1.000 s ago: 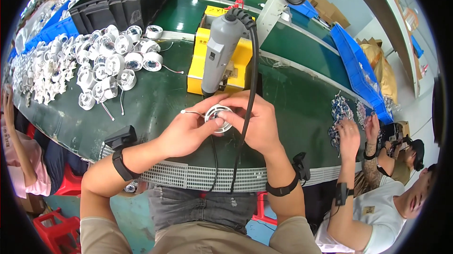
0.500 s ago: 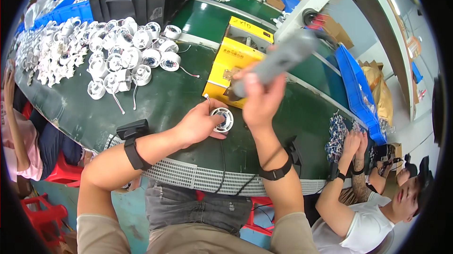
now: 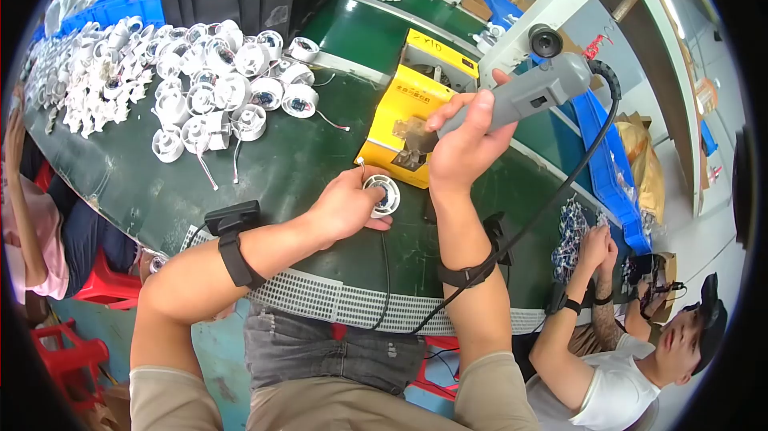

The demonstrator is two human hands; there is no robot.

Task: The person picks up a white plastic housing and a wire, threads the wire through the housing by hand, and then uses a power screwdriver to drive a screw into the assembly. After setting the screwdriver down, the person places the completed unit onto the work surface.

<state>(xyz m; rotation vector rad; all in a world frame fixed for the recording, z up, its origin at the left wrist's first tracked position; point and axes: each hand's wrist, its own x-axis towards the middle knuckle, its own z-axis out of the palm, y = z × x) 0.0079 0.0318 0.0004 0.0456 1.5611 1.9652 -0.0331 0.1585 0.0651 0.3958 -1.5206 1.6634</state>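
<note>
My left hand (image 3: 346,205) is closed on a round white camera housing (image 3: 386,196) with a dark circuit board inside, just above the table. A thin wire with a small white plug sticks up beside its fingers. In my right hand (image 3: 470,143) is a grey electric screwdriver (image 3: 538,93), tilted, with its cord running down from the raised back end. Its front end is at the metal outlet of the yellow screw feeder (image 3: 400,107); the bit is hidden by my fingers and the outlet, so I cannot tell whether it touches.
White camera housings (image 3: 232,91) with wires are heaped at the left, next to small white parts (image 3: 112,95). Behind stands a black crate (image 3: 240,3). A blue bin (image 3: 632,223) is at the right, near a co-worker's hands (image 3: 598,247) and bundled wires (image 3: 570,231). The screwdriver cord (image 3: 552,199) crosses my right forearm.
The screwdriver, blurred before, is now sharp, with its back end further right and its tip at the feeder's outlet. My left hand keeps its hold on the housing. The whole view has shifted slightly.
</note>
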